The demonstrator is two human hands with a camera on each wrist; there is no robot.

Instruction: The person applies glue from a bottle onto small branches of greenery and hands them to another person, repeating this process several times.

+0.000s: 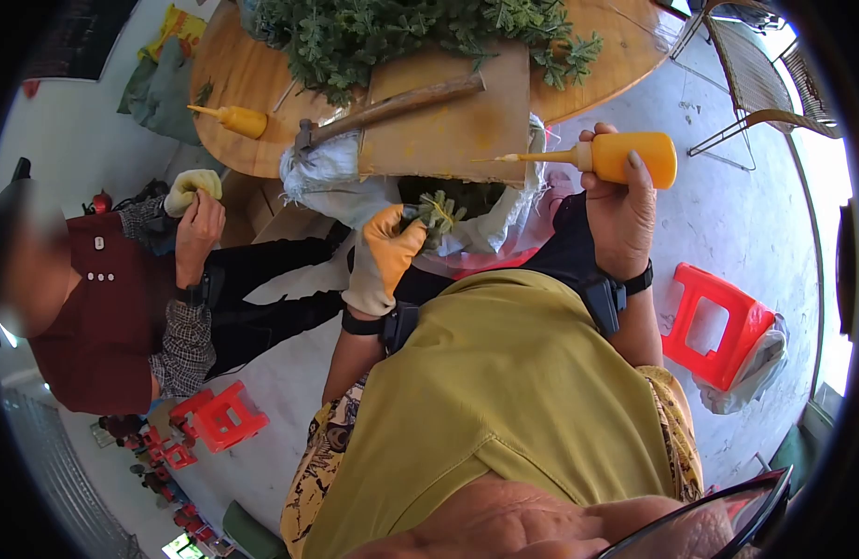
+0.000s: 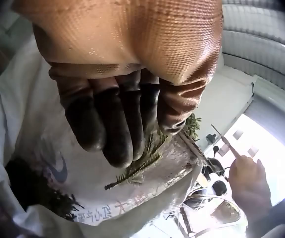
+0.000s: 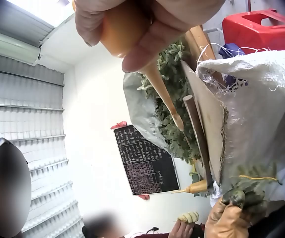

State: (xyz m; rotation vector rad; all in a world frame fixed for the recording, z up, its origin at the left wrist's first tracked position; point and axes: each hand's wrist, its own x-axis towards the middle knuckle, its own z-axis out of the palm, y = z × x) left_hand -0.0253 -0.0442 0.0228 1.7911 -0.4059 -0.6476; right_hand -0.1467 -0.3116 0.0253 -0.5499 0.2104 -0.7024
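- a green sprig (image 1: 439,212) is pinched in the curled, gloved fingers of the left hand (image 1: 383,256), just below the wooden board (image 1: 448,130).
- a yellow squeeze bottle (image 1: 634,156) is gripped round its body by the right hand (image 1: 620,219), right of the board.
- the sprig is judged light, limp and easily crushed; it is best held by the stem.

Right of the round wooden table (image 1: 233,74), a red stool (image 1: 748,328) stands on sunlit grey floor (image 1: 728,214), wire chairs (image 1: 751,70) nearby.

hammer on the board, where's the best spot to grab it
Likely the wooden handle of the hammer, near its free end, coming from above: it lies flat across the board with the metal head at the wearer's left, and that end is bare.
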